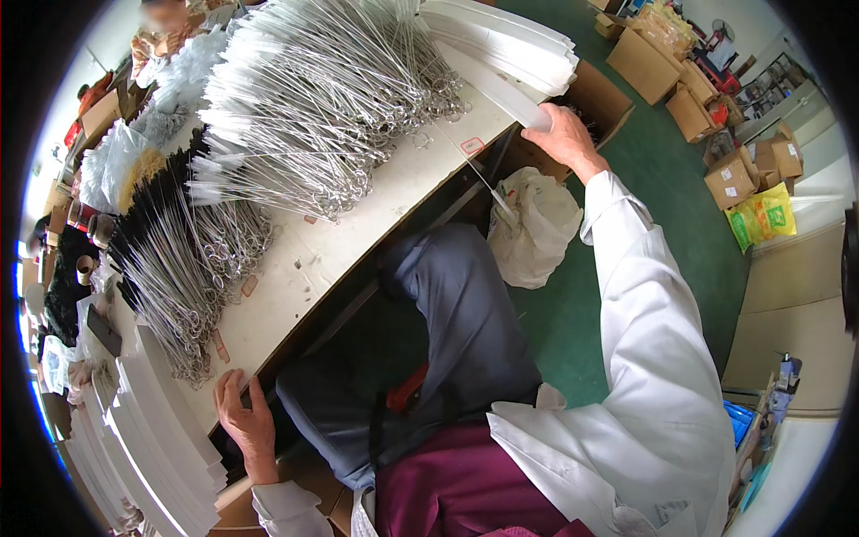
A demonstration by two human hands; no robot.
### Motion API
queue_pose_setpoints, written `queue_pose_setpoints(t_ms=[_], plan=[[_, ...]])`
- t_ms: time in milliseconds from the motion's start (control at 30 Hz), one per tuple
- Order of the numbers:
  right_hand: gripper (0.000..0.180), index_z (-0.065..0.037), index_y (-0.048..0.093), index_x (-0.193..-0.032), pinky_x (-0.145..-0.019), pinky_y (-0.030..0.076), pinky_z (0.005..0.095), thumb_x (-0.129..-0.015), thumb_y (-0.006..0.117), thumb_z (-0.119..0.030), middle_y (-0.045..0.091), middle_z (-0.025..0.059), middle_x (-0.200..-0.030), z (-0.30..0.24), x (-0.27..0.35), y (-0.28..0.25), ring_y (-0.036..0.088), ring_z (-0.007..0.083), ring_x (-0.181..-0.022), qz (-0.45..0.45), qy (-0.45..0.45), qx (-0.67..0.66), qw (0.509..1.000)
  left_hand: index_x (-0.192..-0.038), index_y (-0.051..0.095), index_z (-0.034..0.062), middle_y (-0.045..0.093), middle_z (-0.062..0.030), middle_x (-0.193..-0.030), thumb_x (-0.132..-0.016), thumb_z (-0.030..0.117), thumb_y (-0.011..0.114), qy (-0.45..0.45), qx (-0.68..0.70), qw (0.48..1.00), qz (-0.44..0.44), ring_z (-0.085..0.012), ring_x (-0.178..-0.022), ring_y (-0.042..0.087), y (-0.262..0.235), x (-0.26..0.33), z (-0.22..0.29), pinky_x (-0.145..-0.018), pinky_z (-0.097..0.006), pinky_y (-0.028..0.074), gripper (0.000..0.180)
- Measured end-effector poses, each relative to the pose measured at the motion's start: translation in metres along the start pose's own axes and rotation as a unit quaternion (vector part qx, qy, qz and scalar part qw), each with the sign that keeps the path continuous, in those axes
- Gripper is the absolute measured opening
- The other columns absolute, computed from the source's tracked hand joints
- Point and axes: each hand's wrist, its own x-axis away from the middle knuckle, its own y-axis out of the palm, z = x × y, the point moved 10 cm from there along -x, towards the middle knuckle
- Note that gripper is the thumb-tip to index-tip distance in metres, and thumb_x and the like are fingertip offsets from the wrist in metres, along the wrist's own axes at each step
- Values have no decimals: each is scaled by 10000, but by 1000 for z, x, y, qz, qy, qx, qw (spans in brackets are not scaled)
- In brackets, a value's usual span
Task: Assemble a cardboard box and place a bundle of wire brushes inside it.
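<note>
My right hand reaches out to the far right end of the white table and grips the end of one long white card strip from a fanned stack. My left hand lies flat on the table's near edge, fingers spread, beside another stack of white strips; it holds nothing. Between the stacks lie heaps of wire-handled brushes: white-bristled ones further along, black-bristled ones nearer. One thin brush sticks out past the table edge below my right hand.
A white plastic bag hangs under the table by my grey-trousered knees. An open cardboard box sits under the table's end. More cartons and a yellow bag stand on the green floor. Another person works at the far end.
</note>
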Motion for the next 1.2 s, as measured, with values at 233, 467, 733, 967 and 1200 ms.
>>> queue_pose_setpoints(t_ms=[233, 467, 733, 967, 1200], plan=[[571, -10, 683, -1228, -934, 540, 441, -833, 788, -408, 746, 209, -1129, 0, 43, -6, 712, 374, -1059, -37, 64, -106, 992, -1093, 683, -44, 677, -221, -1137, -890, 19, 722, 12, 11, 1000, 20, -402, -1068, 654, 4, -3, 1, -961, -446, 520, 216], [417, -19, 740, -1142, -637, 478, 258, -914, 749, -369, 665, -6, -858, -16, 145, 16, 583, 85, -689, -37, 199, -490, 848, -1040, 699, -31, 691, -212, -1100, -853, 67, 778, -24, 24, 998, 45, -405, -1040, 657, -13, 5, -14, -933, -448, 532, 225], [607, 32, 470, -1499, -776, 479, 309, -1023, 531, -339, 621, 85, -1194, -81, 231, -8, 570, 125, -900, -51, 41, -724, 687, -1015, 699, -6, 698, -195, -1043, -836, 108, 794, 25, 75, 993, 86, -396, -971, 678, -17, 1, 24, -858, -453, 566, 232], [839, 29, 473, -1497, -1051, 479, 415, -733, 778, -135, 589, 116, -1380, -229, 222, -33, 602, 256, -1226, -110, -159, -513, 836, -1058, 671, -21, 656, -186, -1029, -775, 54, 830, 320, 175, 927, 83, -372, -929, 679, -83, 23, 164, -843, -470, 592, 333], [791, 8, 540, -1393, -914, 541, 484, -691, 847, -186, 618, 200, -1184, -356, 255, -52, 645, 406, -1050, -137, -445, -318, 826, -1430, 496, -30, 477, -286, -1471, -810, 290, 810, 228, 24, 971, -63, -431, -1358, 477, -39, 15, 156, -1186, -546, 357, 766]])
